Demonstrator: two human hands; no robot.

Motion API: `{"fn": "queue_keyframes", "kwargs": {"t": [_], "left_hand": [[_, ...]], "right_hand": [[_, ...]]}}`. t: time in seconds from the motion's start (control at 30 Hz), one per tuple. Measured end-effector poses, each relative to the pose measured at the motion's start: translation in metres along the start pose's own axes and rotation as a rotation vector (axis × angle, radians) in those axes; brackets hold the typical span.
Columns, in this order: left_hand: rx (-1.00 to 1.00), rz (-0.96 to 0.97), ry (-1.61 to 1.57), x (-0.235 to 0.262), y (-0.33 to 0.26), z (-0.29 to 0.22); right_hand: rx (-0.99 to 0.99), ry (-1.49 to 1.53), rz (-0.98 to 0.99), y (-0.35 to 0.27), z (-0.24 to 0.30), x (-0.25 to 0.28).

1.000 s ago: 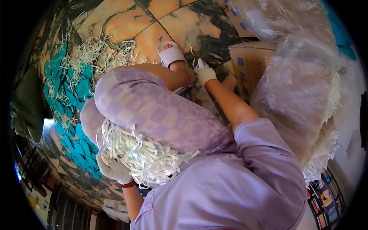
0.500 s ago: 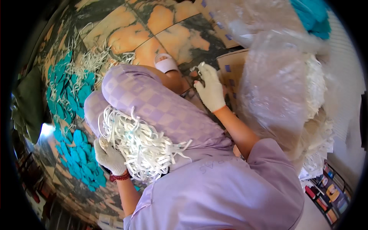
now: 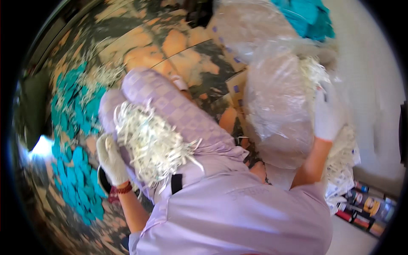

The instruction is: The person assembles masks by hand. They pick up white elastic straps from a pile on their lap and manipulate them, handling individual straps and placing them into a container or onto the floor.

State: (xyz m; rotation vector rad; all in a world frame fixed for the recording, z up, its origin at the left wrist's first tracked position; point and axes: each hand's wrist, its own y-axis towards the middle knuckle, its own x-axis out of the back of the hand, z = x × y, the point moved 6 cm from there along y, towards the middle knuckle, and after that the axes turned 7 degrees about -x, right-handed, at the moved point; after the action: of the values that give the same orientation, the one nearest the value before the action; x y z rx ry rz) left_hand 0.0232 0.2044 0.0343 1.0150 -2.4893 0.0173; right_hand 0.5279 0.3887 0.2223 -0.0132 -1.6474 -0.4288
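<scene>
A tangled pile of thin white strips [image 3: 148, 144] lies on my lap, over lilac checked trousers. My left hand [image 3: 111, 159], in a white knitted glove, is beside the pile's left edge. Its thumb rests against its fingers; anything between them is hidden. At the right, my right hand [image 3: 329, 112], also gloved in white, reaches to the side of a large clear plastic bag [image 3: 276, 97]. The fingertips are close to a clump of white strips [image 3: 314, 70] there. That hand is blurred, so its grip does not show.
Teal flat pieces [image 3: 78, 182] lie on the marble-patterned floor [image 3: 140, 46] at the left, with loose white strips among some of them. A cardboard box [image 3: 236, 87] stands beside the bag. More teal material [image 3: 308, 19] is at the far right. Small packages [image 3: 369, 206] sit at the lower right.
My right hand has moved right, from above the floor beside the box to the far side of the plastic bag. My left hand remains beside the strip pile. The view has shifted slightly.
</scene>
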Motion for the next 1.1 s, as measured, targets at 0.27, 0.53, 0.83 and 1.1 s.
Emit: {"fn": "queue_keyframes", "kwargs": {"t": [0.27, 0.53, 0.83, 1.1], "left_hand": [[0.112, 0.061, -0.067, 0.007, -0.03, -0.005], [0.111, 0.13, 0.058, -0.02, -0.064, -0.037], [0.034, 0.151, 0.204, -0.042, -0.044, -0.033], [0.056, -0.084, 0.123, -0.008, -0.045, -0.053]], "right_hand": [[0.697, 0.693, 0.158, -0.112, 0.164, -0.038], [0.794, 0.986, 0.651, -0.155, 0.245, -0.096], [0.989, 0.9, 0.521, -0.161, 0.259, -0.088], [0.766, 1.213, 0.63, -0.144, 0.242, -0.039]]}}
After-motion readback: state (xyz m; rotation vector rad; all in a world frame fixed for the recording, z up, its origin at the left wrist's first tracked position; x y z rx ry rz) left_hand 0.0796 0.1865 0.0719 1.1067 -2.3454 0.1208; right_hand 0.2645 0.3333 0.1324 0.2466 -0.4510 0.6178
